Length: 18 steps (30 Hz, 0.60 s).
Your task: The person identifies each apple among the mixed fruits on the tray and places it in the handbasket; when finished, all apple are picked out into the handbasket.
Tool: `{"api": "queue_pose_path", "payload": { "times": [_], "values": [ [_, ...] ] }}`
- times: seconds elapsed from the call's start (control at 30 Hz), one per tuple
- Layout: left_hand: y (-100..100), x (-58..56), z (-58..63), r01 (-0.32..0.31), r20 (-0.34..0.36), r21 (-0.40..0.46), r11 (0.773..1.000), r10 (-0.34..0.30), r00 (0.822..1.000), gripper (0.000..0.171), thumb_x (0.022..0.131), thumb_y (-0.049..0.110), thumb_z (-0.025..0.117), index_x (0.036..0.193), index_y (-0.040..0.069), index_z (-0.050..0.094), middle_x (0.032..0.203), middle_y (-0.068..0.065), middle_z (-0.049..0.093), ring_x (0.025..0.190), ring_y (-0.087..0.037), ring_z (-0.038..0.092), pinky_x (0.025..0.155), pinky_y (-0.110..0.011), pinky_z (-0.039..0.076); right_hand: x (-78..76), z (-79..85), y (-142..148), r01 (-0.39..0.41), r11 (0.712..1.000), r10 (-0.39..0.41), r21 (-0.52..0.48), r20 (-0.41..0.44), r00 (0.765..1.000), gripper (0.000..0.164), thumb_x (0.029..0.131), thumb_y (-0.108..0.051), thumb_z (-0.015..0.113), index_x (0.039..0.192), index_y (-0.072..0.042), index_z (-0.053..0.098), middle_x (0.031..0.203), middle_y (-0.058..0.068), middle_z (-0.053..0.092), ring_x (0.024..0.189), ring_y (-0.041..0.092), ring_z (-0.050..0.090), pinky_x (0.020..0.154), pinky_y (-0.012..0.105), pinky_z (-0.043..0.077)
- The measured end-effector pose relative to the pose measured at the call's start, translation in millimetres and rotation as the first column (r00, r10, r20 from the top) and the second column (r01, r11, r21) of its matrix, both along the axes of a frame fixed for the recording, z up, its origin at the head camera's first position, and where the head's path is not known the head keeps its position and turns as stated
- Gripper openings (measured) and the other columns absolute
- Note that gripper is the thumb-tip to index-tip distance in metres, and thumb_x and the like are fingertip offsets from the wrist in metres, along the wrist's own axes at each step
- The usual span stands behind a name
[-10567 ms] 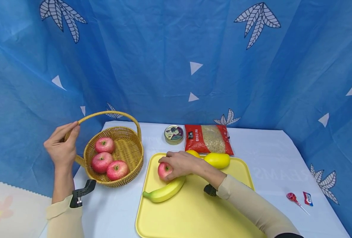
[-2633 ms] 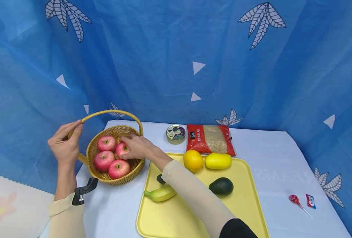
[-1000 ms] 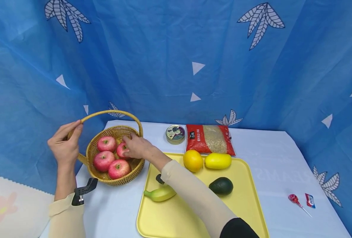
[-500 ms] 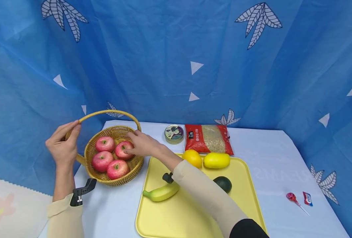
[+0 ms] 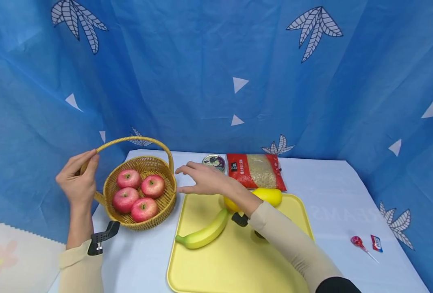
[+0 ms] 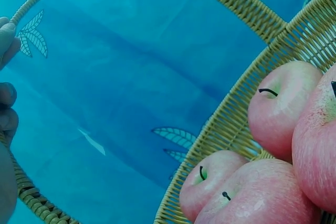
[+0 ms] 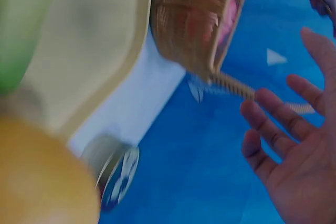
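My left hand (image 5: 78,177) grips the handle of the wicker basket (image 5: 172,203) at the left of the head view. Several red apples (image 5: 144,209) lie inside it; in the left wrist view an apple (image 6: 286,106) shows close up. My right hand (image 5: 207,179) hovers between the basket and the yellow tray (image 5: 234,264), fingers spread and holding nothing. In the right wrist view the empty palm of the right hand (image 7: 302,166) is seen. On the tray are a banana (image 5: 203,234), a yellow oblong fruit (image 5: 269,196) and an orange (image 5: 231,204) partly hidden by the right arm.
Behind the tray stand a round tin (image 5: 214,161) and a red bag of grain (image 5: 256,171). A lollipop (image 5: 362,247) and a small red-and-blue packet (image 5: 376,243) lie at the right. A blue curtain (image 5: 201,81) closes off the back. The avocado is mostly hidden under the right sleeve.
The right hand took an apple from the tray into the basket, let it go, and has now drawn back to the right above the tray's edge. The left hand keeps its hold.
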<state>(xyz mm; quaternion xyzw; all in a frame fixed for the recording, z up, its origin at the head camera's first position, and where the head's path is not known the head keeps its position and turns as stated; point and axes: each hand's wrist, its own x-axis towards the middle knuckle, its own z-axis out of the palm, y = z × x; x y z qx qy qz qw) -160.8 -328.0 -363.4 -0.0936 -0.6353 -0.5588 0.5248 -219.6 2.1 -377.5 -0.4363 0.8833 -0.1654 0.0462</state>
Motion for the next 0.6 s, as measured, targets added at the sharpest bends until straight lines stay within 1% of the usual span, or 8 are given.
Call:
{"api": "queue_pose_path", "payload": {
  "times": [0.17,0.23,0.3,0.37,0.43,0.47,0.53,0.6],
  "values": [
    [-1,-1.4,-1.1,-0.017,-0.010,0.004,1.000,0.017,1.000,0.014,0.082,-0.012,0.075,0.095,-0.016,0.073,0.096,-0.018,0.076,0.086,-0.012,0.071,0.074,-0.015,0.053,2.2,2.7,43,0.062,0.998,-0.062,-0.024,-0.002,0.998,0.058,0.094,-0.063,0.058,0.142,-0.032,0.053,0.129,-0.007,0.058,0.107,0.011,0.060,0.084,0.031,0.054],
    [0,0.0,-1.5,-0.034,-0.011,0.006,0.999,0.034,0.999,0.014,0.081,-0.013,0.075,0.095,-0.016,0.074,0.097,-0.019,0.076,0.085,-0.011,0.071,0.074,-0.015,0.054,5.0,0.9,57,0.092,0.996,-0.092,-0.017,0.004,0.996,0.059,0.094,-0.064,0.058,0.143,-0.031,0.053,0.134,-0.006,0.057,0.111,0.013,0.060,0.088,0.034,0.054],
    [0,3.4,-1.0,-0.074,-0.004,-0.011,0.997,0.074,0.997,0.014,0.081,-0.012,0.076,0.095,-0.014,0.075,0.099,-0.020,0.075,0.087,-0.011,0.071,0.076,-0.014,0.054,8.5,-2.2,70,0.124,0.992,-0.124,-0.011,0.020,0.992,0.062,0.093,-0.064,0.058,0.145,-0.031,0.052,0.140,-0.005,0.055,0.118,0.016,0.059,0.094,0.039,0.053],
    [3,6.9,1.1,-0.135,0.005,-0.043,0.990,0.136,0.991,0.013,0.082,-0.009,0.077,0.095,-0.011,0.076,0.102,-0.021,0.075,0.091,-0.010,0.071,0.078,-0.014,0.054,12.4,-5.7,82,0.166,0.986,-0.165,-0.016,0.048,0.985,0.063,0.092,-0.064,0.060,0.145,-0.031,0.052,0.143,-0.004,0.054,0.123,0.019,0.057,0.099,0.046,0.051],
    [7,9.8,4.4,-0.218,0.004,-0.088,0.972,0.219,0.976,0.012,0.083,-0.003,0.078,0.095,-0.007,0.078,0.103,-0.020,0.074,0.098,-0.013,0.070,0.083,-0.014,0.054,15.2,-9.4,93,0.209,0.977,-0.206,-0.039,0.076,0.976,0.062,0.091,-0.063,0.063,0.143,-0.031,0.053,0.144,-0.004,0.054,0.128,0.022,0.054,0.104,0.051,0.048],
    [11,10.5,6.1,-0.271,-0.006,-0.110,0.956,0.272,0.962,0.011,0.085,0.001,0.078,0.095,-0.003,0.079,0.104,-0.019,0.075,0.097,-0.012,0.070,0.083,-0.012,0.052,16.1,-11.3,99,0.228,0.972,-0.224,-0.052,0.082,0.971,0.062,0.091,-0.062,0.064,0.143,-0.031,0.054,0.143,-0.004,0.055,0.129,0.023,0.053,0.104,0.053,0.047],
    [20,11.0,9.5,-0.368,-0.054,-0.138,0.919,0.364,0.930,0.011,0.086,0.009,0.077,0.094,0.002,0.081,0.103,-0.017,0.075,0.100,-0.018,0.070,0.089,-0.017,0.052,16.7,-14.7,110,0.263,0.961,-0.256,-0.082,0.087,0.963,0.059,0.090,-0.061,0.065,0.141,-0.032,0.055,0.141,-0.004,0.055,0.128,0.023,0.053,0.105,0.055,0.046],
    [34,9.6,11.3,-0.439,-0.128,-0.143,0.887,0.423,0.897,0.014,0.085,0.015,0.074,0.091,0.006,0.082,0.102,-0.015,0.076,0.102,-0.024,0.070,0.094,-0.026,0.052,15.3,-17.3,120,0.283,0.952,-0.277,-0.113,0.070,0.958,0.056,0.091,-0.058,0.066,0.139,-0.031,0.056,0.138,-0.003,0.056,0.127,0.024,0.053,0.105,0.056,0.046]
  ]
}}
